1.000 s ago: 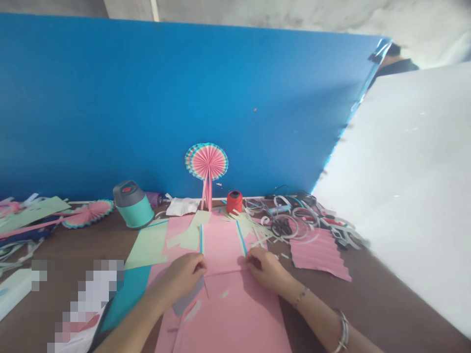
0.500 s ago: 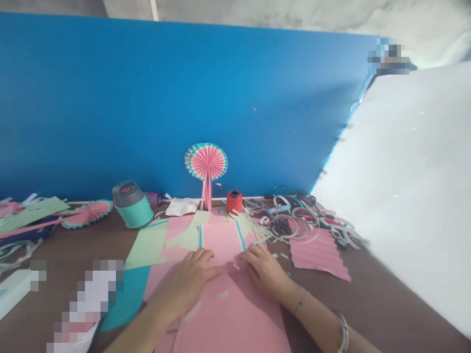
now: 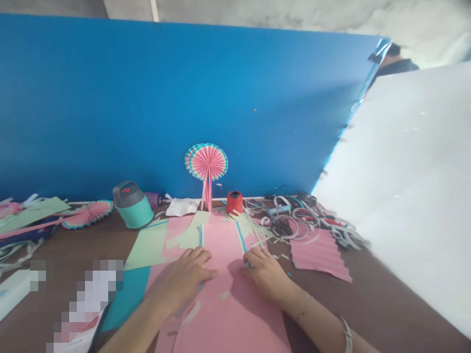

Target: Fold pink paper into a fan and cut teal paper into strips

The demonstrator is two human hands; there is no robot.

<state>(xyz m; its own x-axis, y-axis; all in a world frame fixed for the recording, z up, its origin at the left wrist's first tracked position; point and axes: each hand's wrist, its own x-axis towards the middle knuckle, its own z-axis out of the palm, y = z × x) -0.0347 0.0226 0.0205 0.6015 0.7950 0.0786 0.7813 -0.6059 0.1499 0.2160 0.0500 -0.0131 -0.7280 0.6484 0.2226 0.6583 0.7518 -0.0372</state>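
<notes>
Pink paper (image 3: 222, 240) lies at lower centre, probably steadied from both sides: my left hand (image 3: 190, 274) has its grip spread; for my right hand (image 3: 265, 274), curled, I cannot tell.

The right forearm (image 3: 324, 321) carries two ornaments. The bangle (image 3: 346, 333) is silver-toned and curved, with a narrow band that appears doubled; finer detail is too small to read. The bracelet (image 3: 306, 306), a thin chain-like strand, sits at the wrist, on the hand side of the bangle. The right hand (image 3: 264, 272), farther beyond the bangle, is bare; the left hand (image 3: 189, 274) and left forearm (image 3: 145, 318), left of the bangle, are likewise bare
</notes>
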